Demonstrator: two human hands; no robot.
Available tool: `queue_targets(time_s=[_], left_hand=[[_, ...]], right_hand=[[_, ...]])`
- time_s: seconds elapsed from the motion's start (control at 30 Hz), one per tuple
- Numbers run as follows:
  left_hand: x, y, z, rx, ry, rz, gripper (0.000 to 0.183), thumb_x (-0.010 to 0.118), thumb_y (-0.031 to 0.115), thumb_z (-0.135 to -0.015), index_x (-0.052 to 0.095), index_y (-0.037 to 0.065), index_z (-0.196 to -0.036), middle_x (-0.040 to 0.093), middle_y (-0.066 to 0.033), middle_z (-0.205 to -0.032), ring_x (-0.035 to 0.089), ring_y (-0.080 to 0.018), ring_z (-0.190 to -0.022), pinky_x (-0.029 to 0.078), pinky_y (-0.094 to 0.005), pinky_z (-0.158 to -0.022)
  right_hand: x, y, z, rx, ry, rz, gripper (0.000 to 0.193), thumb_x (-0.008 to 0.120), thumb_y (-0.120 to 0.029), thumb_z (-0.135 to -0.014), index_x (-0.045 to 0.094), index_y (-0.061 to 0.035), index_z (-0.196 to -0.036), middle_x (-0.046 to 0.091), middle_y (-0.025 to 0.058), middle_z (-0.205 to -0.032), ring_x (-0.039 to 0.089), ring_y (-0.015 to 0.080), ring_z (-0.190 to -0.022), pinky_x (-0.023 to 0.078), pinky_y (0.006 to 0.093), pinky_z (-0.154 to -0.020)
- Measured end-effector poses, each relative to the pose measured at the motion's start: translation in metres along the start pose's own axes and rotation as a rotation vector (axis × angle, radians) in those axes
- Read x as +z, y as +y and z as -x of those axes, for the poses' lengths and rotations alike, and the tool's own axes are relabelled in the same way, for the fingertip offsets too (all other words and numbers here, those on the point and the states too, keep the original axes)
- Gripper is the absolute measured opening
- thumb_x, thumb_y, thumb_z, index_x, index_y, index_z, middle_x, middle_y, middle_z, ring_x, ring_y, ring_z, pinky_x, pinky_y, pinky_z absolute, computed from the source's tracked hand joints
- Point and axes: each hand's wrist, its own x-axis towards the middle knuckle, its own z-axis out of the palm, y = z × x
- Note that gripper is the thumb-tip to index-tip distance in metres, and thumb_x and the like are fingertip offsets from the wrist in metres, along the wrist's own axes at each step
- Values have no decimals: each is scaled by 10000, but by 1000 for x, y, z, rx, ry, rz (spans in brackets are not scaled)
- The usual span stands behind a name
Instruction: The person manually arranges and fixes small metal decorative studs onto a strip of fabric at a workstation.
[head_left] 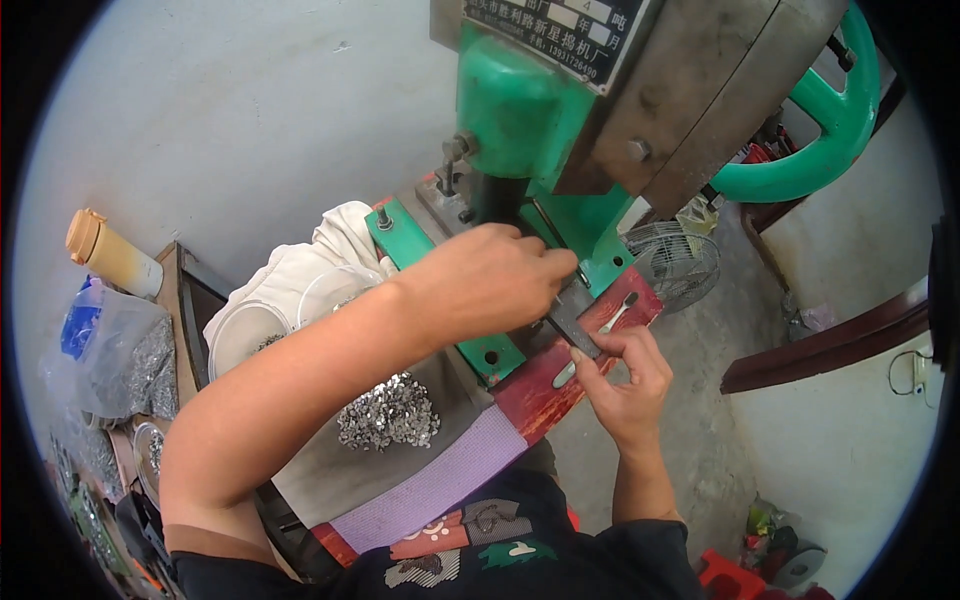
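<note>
My right hand pinches the near end of a short, dark, flat metal bar between thumb and fingers. My left hand reaches across to the base of a green press. Its fingers are curled by the bar's far end, and what they grip is hidden. Close to those fingertips a thin metal rod slants across the press base. Beneath the bar lies a toothbrush on the red-painted board. A heap of small shiny metal pieces sits left of the press, below my left forearm.
Behind my left forearm are a round clear container and a cream cloth. A yellow cup and plastic bags stand far left. The press's green handwheel juts out upper right, above a fan. Purple matting covers the near edge.
</note>
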Motion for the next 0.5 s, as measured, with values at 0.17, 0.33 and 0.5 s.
queue_targets(time_s=[0.17,0.33,0.5], left_hand=[[-6,14,-13,88,-170,-55,134,643,155,-829,643,57,-738,566,-31,-839,656,-196,-776,533,-330,-686],[-2,24,-8,50,-147,-93,121,634,167,-797,654,58,-749,584,-22,-855,641,-190,-888,510,-328,-761],[-1,48,16,-173,-172,9,314,619,159,-792,696,-10,-1045,668,-123,-1102,641,-254,-1089,505,-341,-915]], right_hand=[[-5,-9,20,84,36,-5,211,828,-25,-711,710,1,-884,639,94,-776,642,201,-645,510,309,-579],[6,-6,17,140,43,-70,216,833,-14,-718,710,15,-893,640,94,-782,650,182,-644,515,299,-584],[32,2,1,113,32,-203,219,823,18,-729,718,17,-921,657,91,-813,658,178,-661,531,297,-622]])
